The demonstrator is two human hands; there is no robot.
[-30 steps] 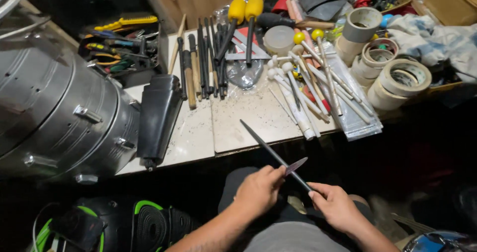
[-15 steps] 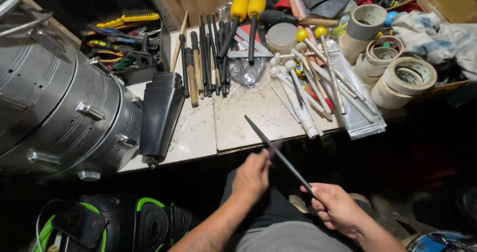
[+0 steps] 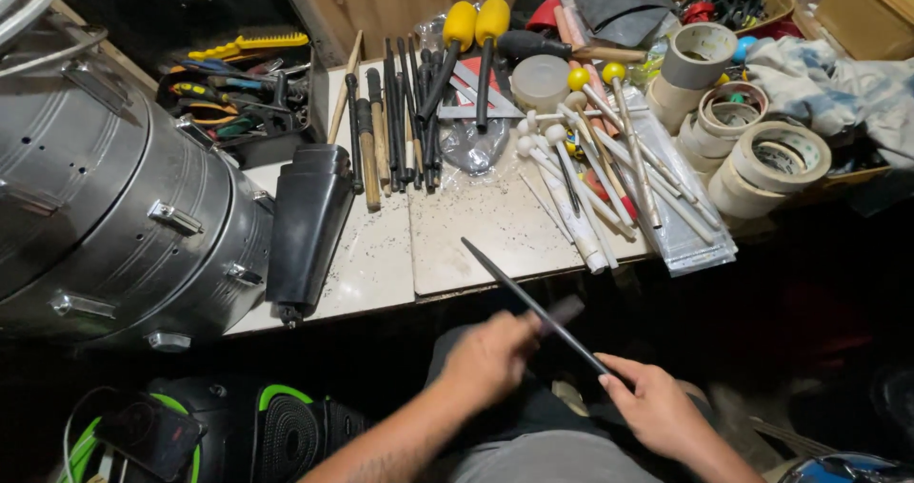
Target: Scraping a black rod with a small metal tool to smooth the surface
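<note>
head view, steeply down, close

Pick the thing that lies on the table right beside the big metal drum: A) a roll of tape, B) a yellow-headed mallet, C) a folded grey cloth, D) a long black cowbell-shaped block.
D: the long black block lies on the table right against the metal drum, while the tape rolls and yellow-headed mallets sit farther toward the right and back.
</note>
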